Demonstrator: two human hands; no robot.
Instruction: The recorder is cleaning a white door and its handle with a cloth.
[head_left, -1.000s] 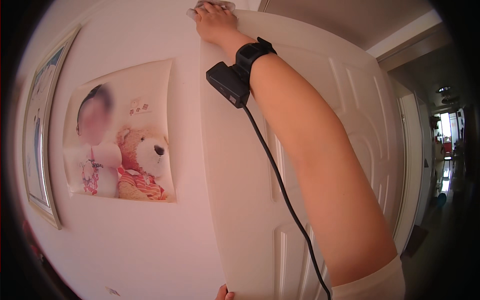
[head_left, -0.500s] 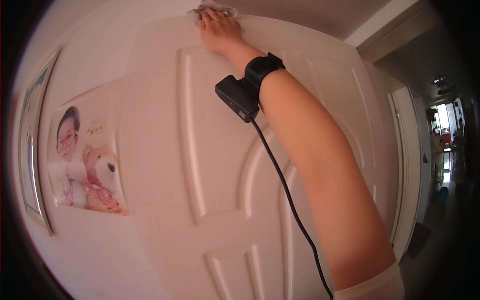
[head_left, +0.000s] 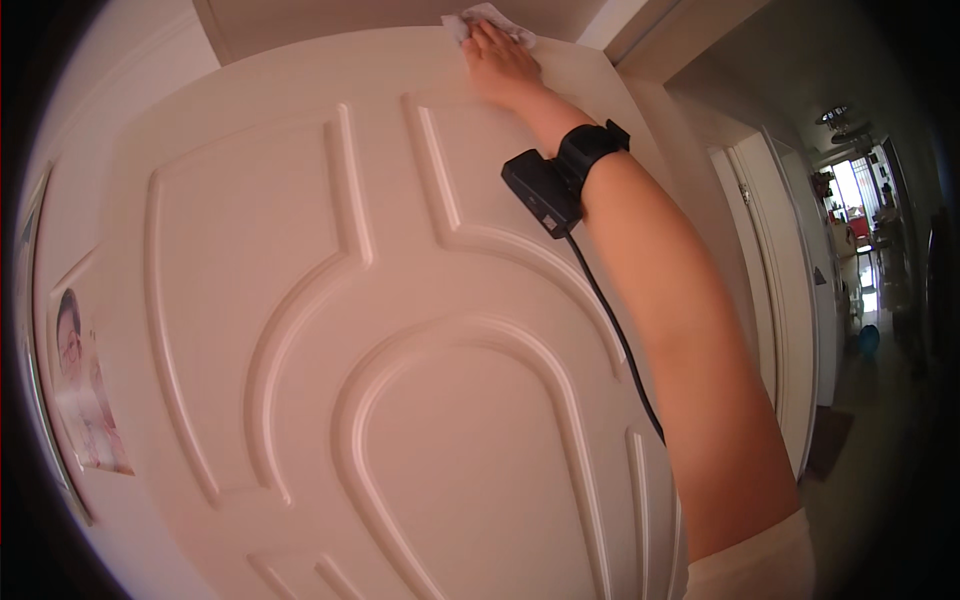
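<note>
A pale door [head_left: 250,290] stands here. The right hand [head_left: 502,68], fingers together, holds a white cloth [head_left: 510,20] against its top, maybe so it won't fall. The left hand is out of sight.

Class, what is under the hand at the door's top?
A white cloth sticks out past the right hand at the top edge of the door. The hand covers the rest of it; what lies beneath the cloth cannot be seen.

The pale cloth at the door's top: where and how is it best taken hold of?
Probably the upper edge of the pale cloth, from above: that edge juts above the door uncovered, while the right grip covers part of the lower side.
</note>
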